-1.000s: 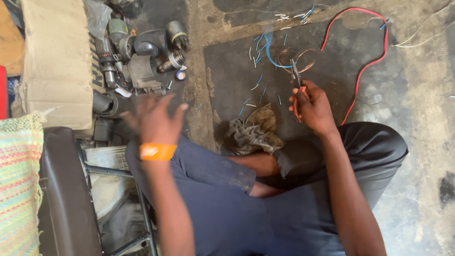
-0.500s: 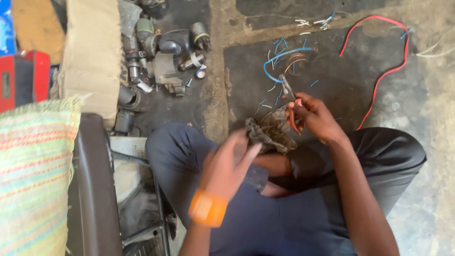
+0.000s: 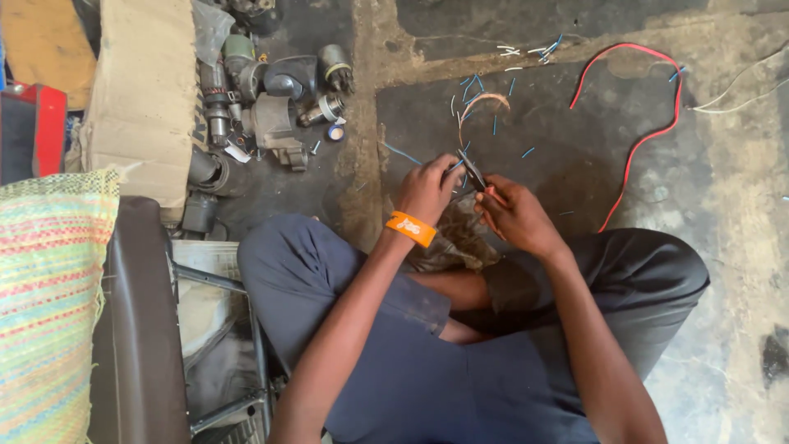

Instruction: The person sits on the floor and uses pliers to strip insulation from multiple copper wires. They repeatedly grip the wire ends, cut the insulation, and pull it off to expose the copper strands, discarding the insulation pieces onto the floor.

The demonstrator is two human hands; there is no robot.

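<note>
- Both hands meet over the dark floor in front of a seated person's crossed legs, forearms angling inward from the lap.
- The left hand (image 3: 427, 187), with an orange wristband (image 3: 410, 228), is curled, fingertips pinching thin wire at the tool's tip.
- The right hand (image 3: 516, 215) is closed around the handles of small pliers (image 3: 472, 170).
- The pliers' long axis runs diagonally, with the nose pointing up and left, away from the person.
- A tangled wire bundle (image 3: 456, 238) lies on the lap just beneath the hands.
- Beyond the hands, a thin pinkish wire (image 3: 481, 103) loops away, with cut blue snippets (image 3: 497, 123) scattered around.
- Farther right, a red cable (image 3: 649, 131) curves across the floor.
- Far left, a pile of grimy motor parts (image 3: 271, 107) sits beside cardboard (image 3: 144, 90).
</note>
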